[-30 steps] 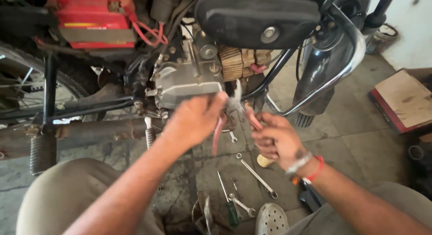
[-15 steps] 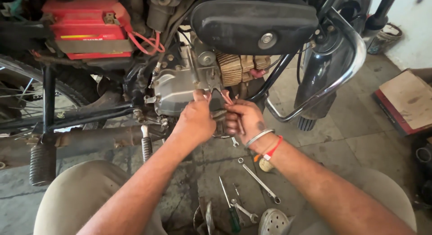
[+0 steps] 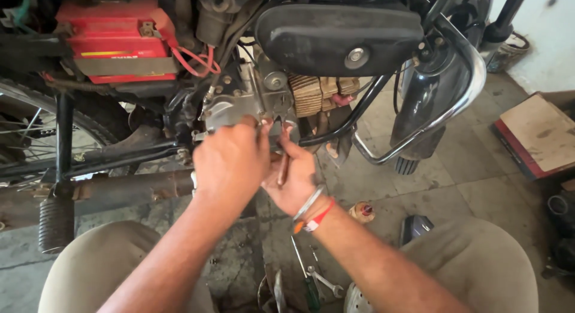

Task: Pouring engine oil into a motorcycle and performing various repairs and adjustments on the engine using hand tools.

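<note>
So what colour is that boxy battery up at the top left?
Red battery, with a grey band low on its front; the head view shows it.

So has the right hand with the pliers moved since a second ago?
Yes. The right hand moved up the picture toward the engine casing, and now works against it beside the left hand.

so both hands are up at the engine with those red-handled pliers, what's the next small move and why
Probably squeeze the pliers and steady them before pulling. The right hand holds their handles with the tip up at the engine casing, and the left hand is pressed against the same spot. What the tip grips is hidden behind the hands.
</note>
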